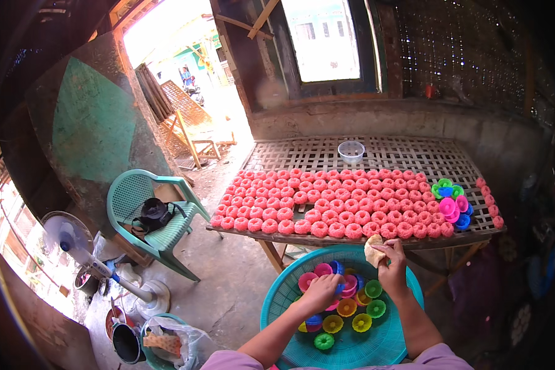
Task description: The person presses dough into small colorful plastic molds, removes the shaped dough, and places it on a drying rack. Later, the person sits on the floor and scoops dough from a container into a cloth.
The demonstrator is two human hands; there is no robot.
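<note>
My left hand [323, 293] is down among small fluted plastic moulds in a wide turquoise plastic basin [277, 296]. Its fingertips are over a blue mould [339, 289]; whether they grip it is hidden. Around it lie a pink mould [306, 280], an orange mould [347, 307], a green mould [324, 341] and several others. My right hand [392, 267] is raised over the basin's far right side, pinching a pale, soft-looking piece [374, 251] of unclear material. Just beyond stand rows of pink, ring-shaped, grainy cakes [337, 206] on a woven bamboo table [296, 155].
A clear plastic tub [351, 152] stands at the table's back. Stacked moulds [451, 208] sit among the cakes on the right. Leftward are a green plastic chair [166, 231] holding a black bag [155, 212], a standing fan [69, 236], a black bucket [126, 343] and an open doorway.
</note>
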